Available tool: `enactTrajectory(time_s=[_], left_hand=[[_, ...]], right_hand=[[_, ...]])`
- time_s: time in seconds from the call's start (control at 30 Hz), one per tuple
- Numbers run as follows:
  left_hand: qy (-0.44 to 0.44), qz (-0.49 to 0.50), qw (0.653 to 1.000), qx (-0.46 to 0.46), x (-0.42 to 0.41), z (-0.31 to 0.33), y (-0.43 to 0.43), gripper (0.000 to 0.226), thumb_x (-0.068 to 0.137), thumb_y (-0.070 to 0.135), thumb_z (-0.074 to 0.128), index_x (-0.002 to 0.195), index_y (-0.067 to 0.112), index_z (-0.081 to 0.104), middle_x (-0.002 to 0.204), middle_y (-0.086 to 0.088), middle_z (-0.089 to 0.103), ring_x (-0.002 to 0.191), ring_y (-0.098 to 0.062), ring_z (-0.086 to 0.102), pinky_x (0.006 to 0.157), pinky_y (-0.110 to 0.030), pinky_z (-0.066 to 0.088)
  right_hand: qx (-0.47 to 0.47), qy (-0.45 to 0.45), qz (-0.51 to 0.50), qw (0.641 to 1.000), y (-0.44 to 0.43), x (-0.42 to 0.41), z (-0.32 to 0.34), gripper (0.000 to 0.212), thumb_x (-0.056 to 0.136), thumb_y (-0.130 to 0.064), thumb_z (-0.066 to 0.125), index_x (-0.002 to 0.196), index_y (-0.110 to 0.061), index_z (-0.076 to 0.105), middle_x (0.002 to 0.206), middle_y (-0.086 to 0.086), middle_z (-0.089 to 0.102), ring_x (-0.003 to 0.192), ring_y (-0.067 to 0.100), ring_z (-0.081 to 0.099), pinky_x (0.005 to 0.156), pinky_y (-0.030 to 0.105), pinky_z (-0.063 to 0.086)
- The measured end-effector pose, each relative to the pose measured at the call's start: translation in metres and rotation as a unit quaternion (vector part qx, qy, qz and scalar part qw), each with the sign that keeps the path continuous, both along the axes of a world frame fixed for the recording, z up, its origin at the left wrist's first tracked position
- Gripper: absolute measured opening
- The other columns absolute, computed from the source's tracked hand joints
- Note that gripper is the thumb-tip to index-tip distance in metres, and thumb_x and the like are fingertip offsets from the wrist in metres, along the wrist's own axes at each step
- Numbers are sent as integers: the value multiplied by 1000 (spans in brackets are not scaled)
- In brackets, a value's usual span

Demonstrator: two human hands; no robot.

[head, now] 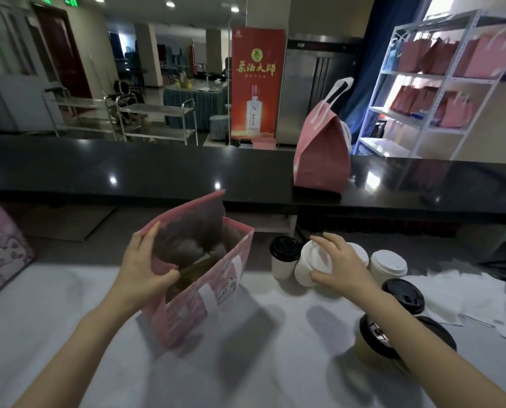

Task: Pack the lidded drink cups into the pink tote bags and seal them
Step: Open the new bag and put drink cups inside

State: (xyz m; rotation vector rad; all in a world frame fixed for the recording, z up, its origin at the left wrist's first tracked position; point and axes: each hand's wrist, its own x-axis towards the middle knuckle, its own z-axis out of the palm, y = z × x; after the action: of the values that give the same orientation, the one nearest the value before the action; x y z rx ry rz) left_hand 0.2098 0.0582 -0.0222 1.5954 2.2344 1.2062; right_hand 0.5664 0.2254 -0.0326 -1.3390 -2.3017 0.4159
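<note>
Just right of the open pink bag (198, 304), the right hand (338, 266) curls its fingers (323, 241) round a white-lidded cup (306, 265) tipped toward the bag, whose near rim the left hand (141, 269) pinches open.

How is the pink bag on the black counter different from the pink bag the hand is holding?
The counter bag is closed at the top with its handle sticking up; the held bag gapes open. Nobody touches the counter bag; the left hand grips the held bag's rim. Both are pink.
</note>
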Motion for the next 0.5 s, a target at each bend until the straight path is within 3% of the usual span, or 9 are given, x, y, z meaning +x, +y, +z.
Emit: enactTrajectory(time_s=[0.1, 0.17, 0.27, 0.37, 0.5], left_hand=[[9, -30, 999, -14, -7, 1, -5, 99, 72, 24, 79, 149, 36, 17, 145, 13, 22, 133, -19, 32, 104, -41, 43], [11, -47, 999, -22, -11, 2, -10, 102, 71, 26, 78, 149, 42, 14, 146, 18, 17, 133, -16, 31, 104, -41, 45], [16, -84, 996, -27, -17, 3, -14, 107, 70, 24, 78, 148, 48, 8, 147, 23, 12, 135, -13, 28, 100, -26, 44], [14, -96, 994, -40, -19, 3, -15, 114, 68, 16, 79, 145, 53, 3, 147, 26, 8, 135, -11, 27, 88, -10, 42], [30, -105, 993, -39, -22, 2, -16, 118, 68, 15, 81, 147, 51, 0, 148, 25, 8, 136, -11, 28, 85, 0, 36]], right_hand=[[58, 63, 56, 995, -14, -26, 40, 73, 68, -28, 78, 136, -30, 51, 133, -3, 45, 121, 21, 47, 101, 42, 42], [91, 89, 102, 987, -28, -42, 67, 72, 69, -30, 78, 135, -32, 51, 129, -6, 45, 117, 17, 49, 98, 38, 45], [87, 111, 184, 973, -51, -68, 100, 73, 68, -40, 71, 137, -39, 46, 128, -12, 41, 118, 10, 46, 97, 26, 41], [63, 84, 243, 964, -70, -97, 111, 73, 70, -46, 68, 138, -43, 41, 129, -16, 36, 120, 10, 42, 96, 26, 42], [60, 27, 286, 956, -83, -143, 94, 72, 74, -42, 72, 138, -43, 38, 133, -16, 32, 122, 10, 38, 100, 33, 45]])
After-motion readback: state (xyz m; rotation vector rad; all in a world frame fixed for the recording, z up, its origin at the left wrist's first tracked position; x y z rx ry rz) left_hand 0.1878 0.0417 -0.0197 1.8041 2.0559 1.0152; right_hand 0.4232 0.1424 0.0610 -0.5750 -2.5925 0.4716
